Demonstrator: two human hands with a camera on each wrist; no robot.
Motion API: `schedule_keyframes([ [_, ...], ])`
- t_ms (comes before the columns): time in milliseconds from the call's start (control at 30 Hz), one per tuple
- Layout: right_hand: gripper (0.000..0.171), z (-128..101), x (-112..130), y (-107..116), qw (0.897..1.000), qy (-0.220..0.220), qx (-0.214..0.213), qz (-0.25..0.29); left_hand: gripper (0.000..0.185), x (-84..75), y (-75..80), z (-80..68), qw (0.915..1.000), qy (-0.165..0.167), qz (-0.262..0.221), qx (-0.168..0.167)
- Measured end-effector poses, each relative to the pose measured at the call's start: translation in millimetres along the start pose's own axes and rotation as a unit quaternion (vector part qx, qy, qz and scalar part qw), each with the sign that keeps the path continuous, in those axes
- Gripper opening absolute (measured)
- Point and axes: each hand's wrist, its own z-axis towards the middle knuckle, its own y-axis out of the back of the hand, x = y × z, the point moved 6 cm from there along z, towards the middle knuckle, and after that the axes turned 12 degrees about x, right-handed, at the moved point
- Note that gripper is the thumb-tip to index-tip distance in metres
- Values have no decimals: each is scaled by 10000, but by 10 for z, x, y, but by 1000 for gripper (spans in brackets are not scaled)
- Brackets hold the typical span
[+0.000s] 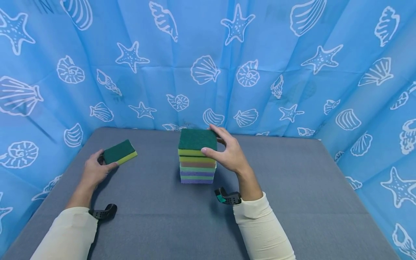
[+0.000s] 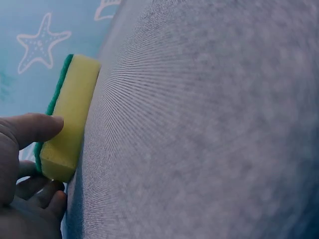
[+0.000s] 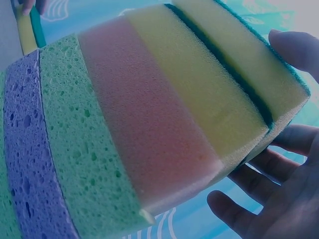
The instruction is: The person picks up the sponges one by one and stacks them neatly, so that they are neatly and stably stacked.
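Observation:
At the left of the table, my left hand (image 1: 95, 169) holds a yellow sponge with a dark green scouring side (image 1: 119, 151), green side up. In the left wrist view the thumb rests against the yellow foam (image 2: 75, 99), with fingers behind and below its end. A stack of sponges (image 1: 196, 164) stands mid-table: purple and light green layers low down, then pink, then yellow ones with green scouring sides. My right hand (image 1: 229, 151) spreads around the right end of the top sponge (image 3: 239, 55). Its thumb is by the upper front edge, its fingers beside the right end; firm contact cannot be told.
A grey cloth-covered table (image 1: 156, 224) lies under everything. Behind it and along both sides hangs a blue curtain (image 1: 208, 97) with white shells and starfish. Black straps (image 1: 227, 196) sit on both wrists.

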Motion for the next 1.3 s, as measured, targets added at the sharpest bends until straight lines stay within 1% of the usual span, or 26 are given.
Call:
schedule_keyframes([
  [167,71,-3,-8,-3,10000,-29,7,-44,84,-4,18,-22,9999,118,-18,-70],
  [267,74,-2,-5,-7,9999,-53,0,-86,85,-23,35,-44,9999,111,0,-122],
  [333,76,0,-3,-9,9999,-62,-7,-109,86,-47,45,-66,9999,48,-52,-109],
  [433,77,3,-2,-10,9999,-50,-12,-120,88,-98,67,-103,9998,-132,-153,-86],
  [533,75,2,-1,-9,9999,-26,-2,-99,88,-181,90,-143,9990,-389,-208,-95],
  [733,72,-2,-2,-9,10000,14,18,23,84,-388,129,-215,9955,-918,-44,-246],
  [933,73,0,28,-12,9999,-145,36,-12,81,-590,140,-278,9907,-1331,40,-289],
  [967,73,-1,50,-11,9998,-172,39,-10,81,-624,141,-289,9897,-1400,44,-298],
  [1100,69,-15,263,2,9997,-235,62,28,79,-763,148,-340,9861,-1633,9,-306],
  [1200,69,-25,390,11,9997,-210,71,81,79,-865,153,-380,9847,-1722,-35,-268],
  [1300,69,-23,404,13,9998,-171,73,71,79,-966,149,-413,9836,-1787,-71,-217],
])
